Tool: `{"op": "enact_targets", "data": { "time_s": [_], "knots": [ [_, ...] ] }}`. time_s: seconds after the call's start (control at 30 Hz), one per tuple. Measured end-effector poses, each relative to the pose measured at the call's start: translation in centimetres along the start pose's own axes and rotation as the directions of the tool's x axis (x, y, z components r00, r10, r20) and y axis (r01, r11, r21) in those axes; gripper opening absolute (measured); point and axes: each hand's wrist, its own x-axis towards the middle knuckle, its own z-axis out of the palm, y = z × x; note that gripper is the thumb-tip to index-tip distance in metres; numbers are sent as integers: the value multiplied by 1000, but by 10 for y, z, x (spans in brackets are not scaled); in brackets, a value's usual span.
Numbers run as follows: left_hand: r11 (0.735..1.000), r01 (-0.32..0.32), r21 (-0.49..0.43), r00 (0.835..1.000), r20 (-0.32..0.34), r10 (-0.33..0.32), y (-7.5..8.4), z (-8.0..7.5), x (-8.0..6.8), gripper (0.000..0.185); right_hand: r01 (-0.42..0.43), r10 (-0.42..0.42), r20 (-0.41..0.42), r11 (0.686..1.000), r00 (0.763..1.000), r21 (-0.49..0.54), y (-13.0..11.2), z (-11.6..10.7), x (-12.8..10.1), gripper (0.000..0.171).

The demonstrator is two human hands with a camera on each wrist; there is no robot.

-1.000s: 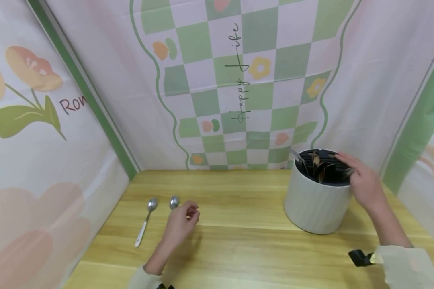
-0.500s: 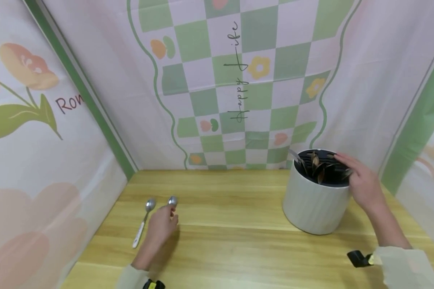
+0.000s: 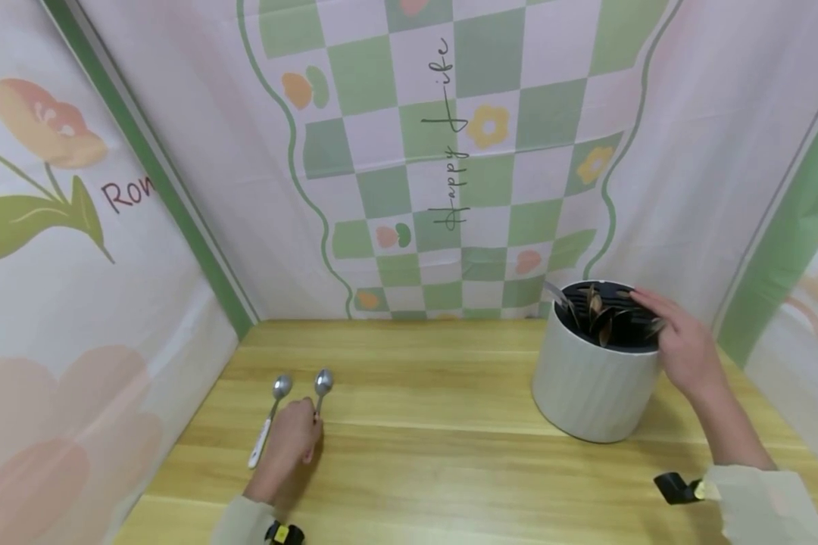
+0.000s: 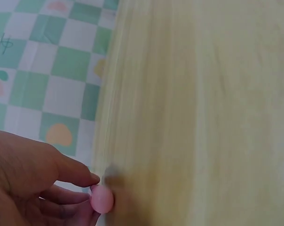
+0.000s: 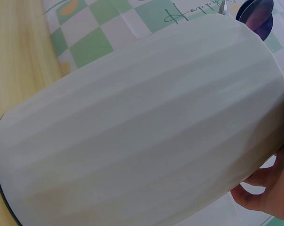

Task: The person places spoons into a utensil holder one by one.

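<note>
1. Behind the wooden desk (image 3: 436, 454), the checkered backdrop (image 3: 450, 136) reads "Happy life"; the left panel reads "Ron".
2. The left grip (image 3: 289, 446) pinches a pink-handled spoon (image 3: 322, 387), with a white-handled spoon (image 3: 269, 420) just beside it.
3. The right grip (image 3: 682, 348) lies relaxed on the utensil holder (image 3: 593, 378).

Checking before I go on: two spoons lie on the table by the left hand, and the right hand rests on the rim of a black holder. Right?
Not quite: the holder is white, with only a dark insert at the top, as the head view shows. The rest stands: two spoons lie by the left hand, and the right hand rests on the rim.
</note>
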Motion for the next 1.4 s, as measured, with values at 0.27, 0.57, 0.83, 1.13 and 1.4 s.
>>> {"op": "enact_targets", "data": {
  "time_s": [0.27,0.57,0.83,1.13,1.4],
  "knots": [
    [1000,3,-2,999,36,-3,1,-1,5,31,2,-2,11,1000,1000,15,-2,-1,0,58],
    [998,-4,-68,998,61,8,3,0,7,34,11,-11,11,1000,1000,4,-2,-2,0,57],
    [982,-41,-185,999,21,46,15,-2,2,21,24,-24,0,1000,1000,4,-2,-2,0,57],
    [964,-92,-250,995,-1,95,32,-5,-4,11,35,-35,-11,999,999,-3,1,0,-1,56],
    [953,-127,-275,992,-35,122,51,-10,-9,5,28,-28,-17,1000,999,-5,4,0,-1,56]
  ]
}}
